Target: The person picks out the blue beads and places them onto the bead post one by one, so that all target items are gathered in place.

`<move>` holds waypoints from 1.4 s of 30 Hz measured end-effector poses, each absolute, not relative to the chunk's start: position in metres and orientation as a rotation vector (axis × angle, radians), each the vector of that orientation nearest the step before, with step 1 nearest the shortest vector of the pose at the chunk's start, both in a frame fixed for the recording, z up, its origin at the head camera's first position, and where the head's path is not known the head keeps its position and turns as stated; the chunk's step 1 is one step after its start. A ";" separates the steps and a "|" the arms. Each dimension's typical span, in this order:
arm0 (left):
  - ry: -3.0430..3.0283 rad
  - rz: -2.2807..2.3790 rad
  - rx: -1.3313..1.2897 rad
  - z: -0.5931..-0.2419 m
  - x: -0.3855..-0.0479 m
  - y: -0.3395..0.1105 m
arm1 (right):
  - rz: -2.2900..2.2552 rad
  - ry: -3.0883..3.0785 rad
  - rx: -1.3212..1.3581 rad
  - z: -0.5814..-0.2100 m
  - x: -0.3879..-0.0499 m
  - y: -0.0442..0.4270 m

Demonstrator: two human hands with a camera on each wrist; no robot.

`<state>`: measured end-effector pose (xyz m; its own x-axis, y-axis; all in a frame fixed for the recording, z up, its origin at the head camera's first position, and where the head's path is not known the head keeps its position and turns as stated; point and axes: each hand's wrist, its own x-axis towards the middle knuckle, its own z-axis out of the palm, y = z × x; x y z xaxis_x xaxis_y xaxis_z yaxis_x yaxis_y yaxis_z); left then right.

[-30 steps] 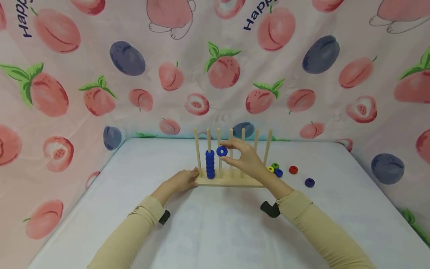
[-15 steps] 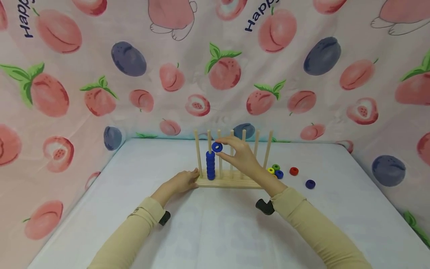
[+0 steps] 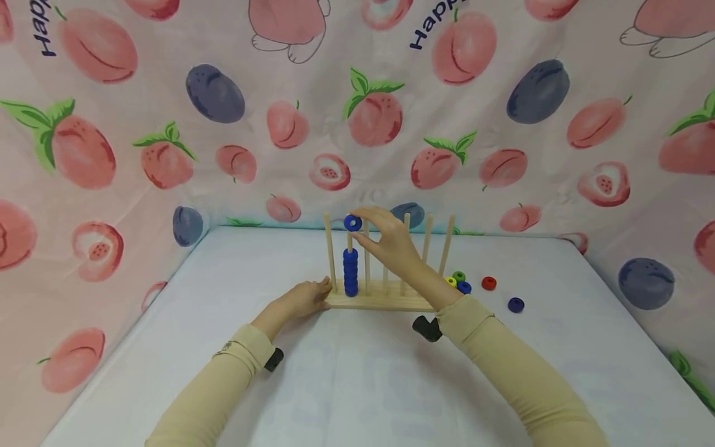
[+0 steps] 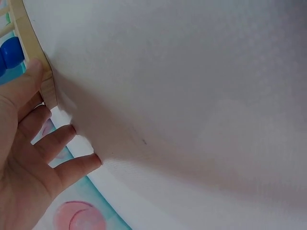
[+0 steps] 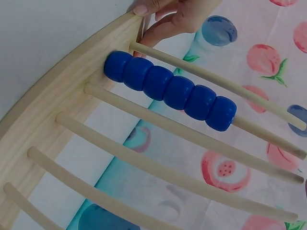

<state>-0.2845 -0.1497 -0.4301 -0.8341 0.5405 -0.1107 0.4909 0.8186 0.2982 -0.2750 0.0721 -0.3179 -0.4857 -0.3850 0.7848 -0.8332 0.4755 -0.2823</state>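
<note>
A wooden peg rack (image 3: 380, 302) with several upright pegs stands on the table. A stack of blue beads (image 3: 350, 273) fills the lower part of its second peg from the left, also seen in the right wrist view as a blue row (image 5: 158, 82). My left hand (image 3: 303, 299) grips the rack's left end; in the left wrist view the thumb (image 4: 33, 72) lies on the base. My right hand (image 3: 391, 241) pinches a blue bead (image 3: 347, 221) between thumb and forefinger at the top of that second peg. Whether the peg tip is inside the bead's hole, I cannot tell.
Right of the rack lie a green bead (image 3: 459, 276), a yellow bead (image 3: 450, 282) and a blue bead (image 3: 464, 287) in a cluster. Farther right are a red bead (image 3: 489, 283) and a dark blue bead (image 3: 516, 305). Fruit-patterned cloth (image 3: 251, 205) hangs behind the table.
My right hand has carried the blue bead left and up, from beside the third peg to the top of the second. The left hand stays on the rack's end.
</note>
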 end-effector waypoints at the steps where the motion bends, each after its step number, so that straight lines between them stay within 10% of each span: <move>1: 2.810 0.387 0.807 -0.430 -0.285 -0.150 | 0.889 -2.072 1.000 -0.317 -0.276 0.071; 42: 2.780 0.381 0.768 -0.425 -0.287 -0.148 | 0.787 -2.380 0.620 -0.299 -0.274 0.043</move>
<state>-0.2867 -0.1485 -0.4254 -0.8355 0.5281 -0.1520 0.4677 0.8286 0.3078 -0.2737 0.0434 -0.2992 -0.7414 -0.2471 0.6240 -0.5703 0.7221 -0.3916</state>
